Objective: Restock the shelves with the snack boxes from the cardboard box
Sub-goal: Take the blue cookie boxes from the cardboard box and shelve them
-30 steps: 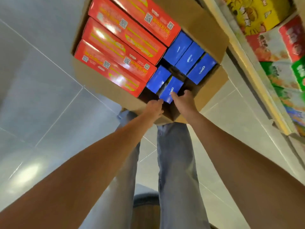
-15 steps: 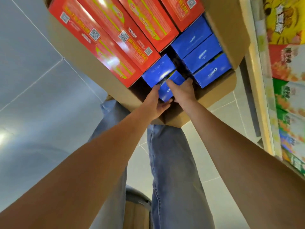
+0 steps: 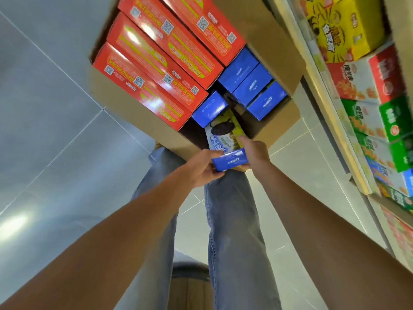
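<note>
An open cardboard box (image 3: 274, 36) stands on the floor ahead of my legs. It holds several long red snack boxes (image 3: 156, 63) on its left and several blue Oreo boxes (image 3: 252, 86) on its right. One blue Oreo box (image 3: 225, 139) is lifted half out of the carton at its near edge, its cookie picture showing. My left hand (image 3: 201, 168) grips its near end from the left. My right hand (image 3: 254, 153) holds its right side, fingers curled over the edge.
Shelves (image 3: 330, 113) run along the right, stocked with yellow (image 3: 339, 25), white-and-red (image 3: 366, 77) and green (image 3: 395, 121) snack boxes. Grey tiled floor (image 3: 55, 108) spreads to the left. My jeans-clad legs (image 3: 232, 220) stand below the carton, with a round wooden stool (image 3: 190, 287) behind them.
Both hands have pulled the blue Oreo box up and toward me out of the carton; its front face now shows. The camera has shifted slightly.
</note>
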The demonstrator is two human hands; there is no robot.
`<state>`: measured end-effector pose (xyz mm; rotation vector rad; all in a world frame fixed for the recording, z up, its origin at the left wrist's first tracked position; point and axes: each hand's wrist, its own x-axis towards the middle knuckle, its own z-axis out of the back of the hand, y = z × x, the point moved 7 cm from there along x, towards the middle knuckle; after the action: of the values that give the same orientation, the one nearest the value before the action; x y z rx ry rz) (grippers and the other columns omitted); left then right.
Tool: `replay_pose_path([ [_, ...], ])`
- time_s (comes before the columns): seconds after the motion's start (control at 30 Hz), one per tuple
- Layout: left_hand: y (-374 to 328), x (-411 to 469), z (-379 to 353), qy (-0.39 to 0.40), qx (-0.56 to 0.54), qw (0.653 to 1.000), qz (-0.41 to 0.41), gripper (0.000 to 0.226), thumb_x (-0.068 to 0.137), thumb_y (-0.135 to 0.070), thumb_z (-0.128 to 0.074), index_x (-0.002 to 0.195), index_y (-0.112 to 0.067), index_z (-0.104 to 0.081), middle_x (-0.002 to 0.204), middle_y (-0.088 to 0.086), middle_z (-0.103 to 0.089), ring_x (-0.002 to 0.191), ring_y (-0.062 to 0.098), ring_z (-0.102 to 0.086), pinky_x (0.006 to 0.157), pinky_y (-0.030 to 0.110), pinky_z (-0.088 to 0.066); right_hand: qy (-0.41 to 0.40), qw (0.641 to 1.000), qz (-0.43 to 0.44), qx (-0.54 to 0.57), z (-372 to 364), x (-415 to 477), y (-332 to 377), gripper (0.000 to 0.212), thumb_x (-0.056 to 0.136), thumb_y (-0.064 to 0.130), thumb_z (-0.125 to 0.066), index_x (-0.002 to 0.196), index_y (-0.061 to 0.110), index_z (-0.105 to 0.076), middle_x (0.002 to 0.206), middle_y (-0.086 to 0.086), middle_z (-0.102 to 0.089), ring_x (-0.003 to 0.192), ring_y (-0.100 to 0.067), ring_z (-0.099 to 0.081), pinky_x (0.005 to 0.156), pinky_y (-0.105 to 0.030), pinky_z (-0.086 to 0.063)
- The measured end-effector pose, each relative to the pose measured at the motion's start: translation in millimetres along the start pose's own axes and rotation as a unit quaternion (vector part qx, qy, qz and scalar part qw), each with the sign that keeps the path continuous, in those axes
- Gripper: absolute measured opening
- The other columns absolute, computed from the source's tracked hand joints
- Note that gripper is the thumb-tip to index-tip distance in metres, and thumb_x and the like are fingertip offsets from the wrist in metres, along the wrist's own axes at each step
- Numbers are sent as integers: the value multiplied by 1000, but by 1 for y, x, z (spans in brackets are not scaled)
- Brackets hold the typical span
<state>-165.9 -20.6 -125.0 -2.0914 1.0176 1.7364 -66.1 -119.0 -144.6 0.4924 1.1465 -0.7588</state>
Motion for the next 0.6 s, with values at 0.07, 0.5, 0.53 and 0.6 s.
replay_pose_path([
  [0.07, 3, -21, 0, 10, 31, 999, 22, 14, 94, -16, -49, 108, -18, -53, 95, 2, -62, 86, 14, -59, 77, 27, -45, 17, 1000, -17, 3, 6, -12, -1, 36, 84, 40, -62, 99, 8, -56, 104, -14, -61, 96, -32, -61, 89, -43, -52],
  [0.5, -54, -185, -41, 60, 311, 948, -25, 15, 94, -13, -50, 101, -25, -57, 98, -3, -67, 89, 12, -65, 83, 30, -51, 83, 978, 32, 190, 48, -138, 23, 49, 86, 49, -59, 117, 11, -59, 99, -10, -66, 85, -25, -63, 60, -29, -50],
  [0.53, -57, -198, -44, 59, 326, 943, -28, 15, 94, -12, -50, 100, -24, -56, 100, -2, -66, 92, 13, -63, 90, 33, -47, 82, 975, 40, 204, 53, -148, 26, 51, 86, 51, -58, 117, 10, -59, 99, -11, -66, 88, -27, -64, 61, -29, -51],
  [0.6, -62, -221, -49, 61, 360, 930, -30, 17, 94, -11, -50, 108, -20, -53, 105, 0, -65, 99, 16, -60, 104, 38, -38, 89, 969, 50, 224, 63, -172, 32, 55, 86, 53, -58, 117, 8, -59, 99, -14, -64, 88, -29, -63, 61, -31, -52],
])
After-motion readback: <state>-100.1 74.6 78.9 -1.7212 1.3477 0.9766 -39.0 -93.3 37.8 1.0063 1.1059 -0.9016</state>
